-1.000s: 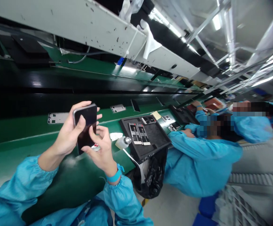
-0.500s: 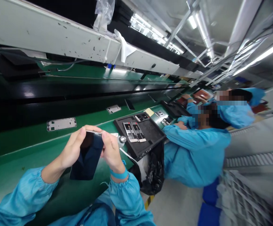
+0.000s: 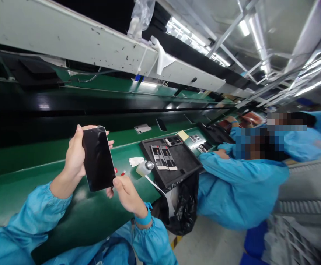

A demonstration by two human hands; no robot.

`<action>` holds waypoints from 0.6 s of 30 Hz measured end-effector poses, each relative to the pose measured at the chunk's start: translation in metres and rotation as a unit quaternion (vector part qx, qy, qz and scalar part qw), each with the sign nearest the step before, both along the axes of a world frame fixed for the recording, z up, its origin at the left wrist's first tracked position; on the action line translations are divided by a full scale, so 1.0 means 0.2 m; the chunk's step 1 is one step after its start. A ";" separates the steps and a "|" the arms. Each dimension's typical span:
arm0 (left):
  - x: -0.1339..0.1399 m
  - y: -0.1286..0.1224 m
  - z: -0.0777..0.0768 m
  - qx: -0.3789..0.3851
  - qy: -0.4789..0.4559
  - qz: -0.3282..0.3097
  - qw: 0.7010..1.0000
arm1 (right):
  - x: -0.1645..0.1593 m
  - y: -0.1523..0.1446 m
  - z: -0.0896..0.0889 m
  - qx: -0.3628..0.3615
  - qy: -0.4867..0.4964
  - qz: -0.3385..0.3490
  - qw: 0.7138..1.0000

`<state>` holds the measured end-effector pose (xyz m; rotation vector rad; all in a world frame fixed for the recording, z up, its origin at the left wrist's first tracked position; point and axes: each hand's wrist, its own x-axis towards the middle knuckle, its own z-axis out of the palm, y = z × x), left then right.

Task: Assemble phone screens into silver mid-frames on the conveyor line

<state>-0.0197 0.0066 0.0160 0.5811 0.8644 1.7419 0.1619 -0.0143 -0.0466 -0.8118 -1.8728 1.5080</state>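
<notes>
A smartphone [image 3: 98, 160] with a dark screen is held up above the green bench, its screen facing me. My left hand [image 3: 76, 156] grips its left side near the top, and fingertips show past the right edge from behind. At the lower right corner, my right hand [image 3: 127, 195] pinches the phone between thumb and fingers. Just beyond the right hand stand a small bottle with a metal cap [image 3: 145, 168] and a crumpled white wipe [image 3: 136, 161]. Small red pieces [image 3: 123, 173] lie on the bench near the phone, partly hidden.
A black foam tray [image 3: 186, 162] with several phone parts sits right of the bottle. Metal phone frames, one a silver plate [image 3: 143, 128], lie on the line behind. A black bag [image 3: 184, 209] hangs below the tray. A co-worker in blue [image 3: 243, 180] sits to the right.
The phone has been raised and turned more upright. My right hand has moved from its top edge to the lower right corner. The view has shifted left.
</notes>
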 end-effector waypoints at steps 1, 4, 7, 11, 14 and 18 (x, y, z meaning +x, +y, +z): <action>-0.01 0.00 0.01 0.003 -0.010 -0.001 1.000 | 0.00 0.00 -0.01 -0.006 -0.001 -0.004 1.000; -0.01 -0.01 0.01 0.018 -0.028 -0.028 0.999 | -0.04 0.01 -0.04 -0.022 0.007 -0.021 1.000; -0.01 -0.01 0.01 0.020 -0.010 -0.031 0.999 | -0.12 0.02 -0.08 -0.046 0.028 -0.027 0.998; -0.02 0.02 0.00 0.019 -0.002 0.011 1.000 | -0.19 0.01 -0.13 -0.084 0.055 -0.033 0.994; -0.02 0.04 -0.02 0.020 -0.007 0.023 1.000 | -0.22 0.02 -0.14 -0.115 0.066 -0.023 0.991; 0.02 0.07 -0.06 0.040 0.004 0.050 0.998 | -0.25 0.04 -0.15 -0.182 0.072 0.028 0.980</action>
